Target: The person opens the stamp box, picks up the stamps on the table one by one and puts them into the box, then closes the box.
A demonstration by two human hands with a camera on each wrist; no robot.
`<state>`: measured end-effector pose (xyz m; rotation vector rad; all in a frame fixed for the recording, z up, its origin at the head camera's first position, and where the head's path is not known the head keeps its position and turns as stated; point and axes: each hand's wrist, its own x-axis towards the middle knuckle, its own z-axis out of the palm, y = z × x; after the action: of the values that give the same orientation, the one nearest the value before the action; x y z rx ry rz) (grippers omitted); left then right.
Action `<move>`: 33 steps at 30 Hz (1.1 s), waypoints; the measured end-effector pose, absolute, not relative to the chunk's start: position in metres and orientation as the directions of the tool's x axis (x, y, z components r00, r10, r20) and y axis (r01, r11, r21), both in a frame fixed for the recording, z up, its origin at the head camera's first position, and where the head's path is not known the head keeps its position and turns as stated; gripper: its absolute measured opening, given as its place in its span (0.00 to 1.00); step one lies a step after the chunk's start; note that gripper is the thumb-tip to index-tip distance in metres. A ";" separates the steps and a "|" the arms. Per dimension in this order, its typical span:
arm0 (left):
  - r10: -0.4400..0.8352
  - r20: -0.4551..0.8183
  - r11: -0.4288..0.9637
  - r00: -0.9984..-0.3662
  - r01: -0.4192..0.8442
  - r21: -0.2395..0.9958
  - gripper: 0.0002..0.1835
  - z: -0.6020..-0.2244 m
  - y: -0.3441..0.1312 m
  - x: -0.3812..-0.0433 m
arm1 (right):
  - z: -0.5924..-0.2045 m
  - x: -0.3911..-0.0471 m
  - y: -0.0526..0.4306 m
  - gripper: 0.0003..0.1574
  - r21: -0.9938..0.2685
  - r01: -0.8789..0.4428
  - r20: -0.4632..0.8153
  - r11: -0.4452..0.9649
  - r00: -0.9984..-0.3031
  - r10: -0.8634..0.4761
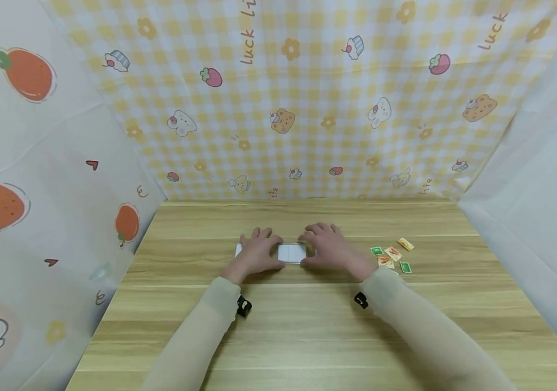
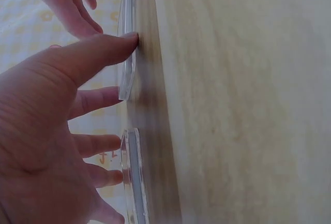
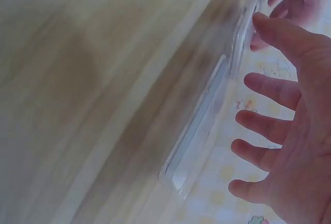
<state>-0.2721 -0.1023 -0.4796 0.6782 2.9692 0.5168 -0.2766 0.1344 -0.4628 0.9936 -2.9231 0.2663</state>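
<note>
A flat, clear-edged white rectangular case (image 1: 291,253) lies on the table between both hands. My left hand (image 1: 259,252) holds its left end, thumb on the near edge and index finger on the far edge. My right hand (image 1: 329,248) holds the right end in the same way, its other fingers spread. Under the left hand's outer fingers lies a second clear case (image 2: 135,177), mostly hidden in the head view. A third clear case (image 3: 199,125) lies beneath the right hand. The three cases form a row from left to right.
Right of the right hand, several small picture cards lie scattered, among them a green card (image 1: 406,267) and an orange card (image 1: 393,253). A checked cloth (image 1: 327,98) hangs behind the wooden table (image 1: 298,336), and a white cloth (image 1: 73,136) hangs on the left.
</note>
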 end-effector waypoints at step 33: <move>0.501 0.006 0.823 -0.865 0.479 0.306 0.30 -0.479 -0.097 -0.278 | -0.473 -0.281 0.122 0.36 -0.122 -0.639 0.085 0.760 -0.769 -0.633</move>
<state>-0.2779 -0.0973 -0.4789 0.7880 2.9282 0.4619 -0.2815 0.1222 -0.4731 1.0529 -2.9105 0.2229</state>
